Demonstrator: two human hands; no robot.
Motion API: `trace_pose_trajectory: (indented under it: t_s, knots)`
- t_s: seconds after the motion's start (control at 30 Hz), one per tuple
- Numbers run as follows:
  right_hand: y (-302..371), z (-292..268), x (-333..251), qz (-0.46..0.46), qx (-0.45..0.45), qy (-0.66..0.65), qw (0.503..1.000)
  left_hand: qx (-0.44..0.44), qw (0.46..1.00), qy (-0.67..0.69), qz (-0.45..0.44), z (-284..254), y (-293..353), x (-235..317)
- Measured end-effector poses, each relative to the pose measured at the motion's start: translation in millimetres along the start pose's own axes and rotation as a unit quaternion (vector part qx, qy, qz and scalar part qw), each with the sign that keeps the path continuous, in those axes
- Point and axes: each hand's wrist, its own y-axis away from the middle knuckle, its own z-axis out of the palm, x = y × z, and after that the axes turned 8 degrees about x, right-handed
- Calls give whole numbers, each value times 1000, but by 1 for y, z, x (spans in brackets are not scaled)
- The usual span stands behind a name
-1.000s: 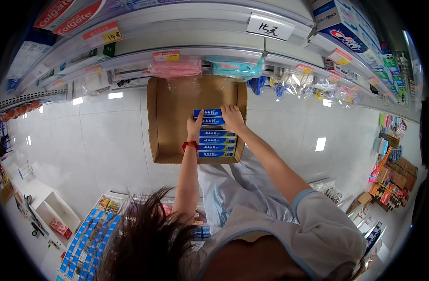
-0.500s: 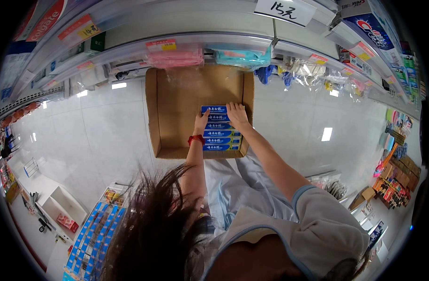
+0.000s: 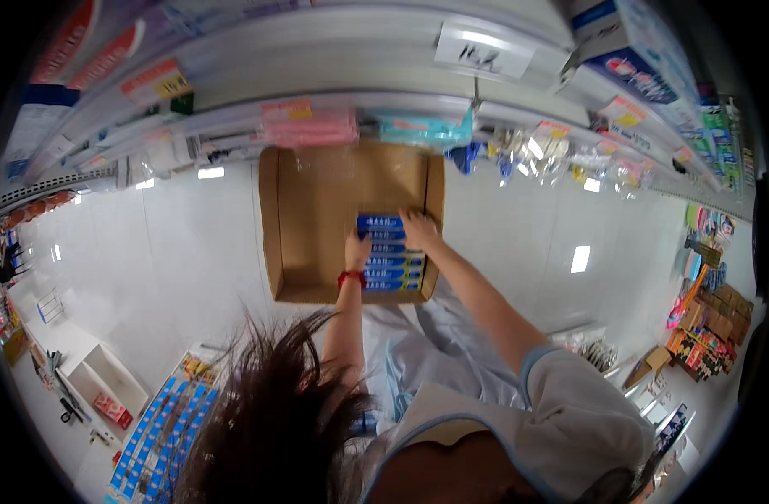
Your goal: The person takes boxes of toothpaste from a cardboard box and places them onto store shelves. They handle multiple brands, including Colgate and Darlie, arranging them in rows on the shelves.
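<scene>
Pale, glossy shop floor point(image 3: 149, 252) filling most of the view, seen from above, with stocked store shelves point(image 3: 334, 76) curving across the top edge. Far left: a low white shelf unit point(image 3: 107, 382) and, beside it, rows of blue flat packets point(image 3: 162, 437) laid out on the floor. Centre: an open brown cardboard box point(image 3: 317, 218), flaps up, standing on the floor just below the shelves; left half of its bottom bare. Against the box's right wall, a stack of long blue rectangular cartons point(image 3: 393, 256), lying flat and parallel, one behind the other. Left hand point(image 3: 357, 250), red band at the wrist, resting on the left ends of the cartons, fingers pressed together and pointing away. Right hand point(image 3: 419, 228) lying on top of the stack near its far right end, fingers slightly spread over the uppermost cartons; grip underneath too small to tell. Dark hair point(image 3: 275, 412) and a light, blue-trimmed short sleeve point(image 3: 569, 403) filling the lower edge. Far right: small brown cardboard boxes point(image 3: 712, 315) and colourful goods near the floor's edge.
</scene>
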Motion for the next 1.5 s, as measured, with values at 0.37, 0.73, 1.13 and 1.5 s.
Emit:
trace_pose_trajectory:
  t_s: [0.37,0.73,1.13,1.5]
  knots:
    - [23,57,56,-133,-57,-254,956,-87,992,-94,9,-19,35,-7]
    - [150,-168,10,-199,-169,-386,885,-203,937,269,96,-131,60,140]
    - [352,-524,-65,-456,563,-168,668,226,632,148,726,-365,165,528]
    - [193,-719,-36,-234,568,203,763,483,566,-20,668,-329,118,576]
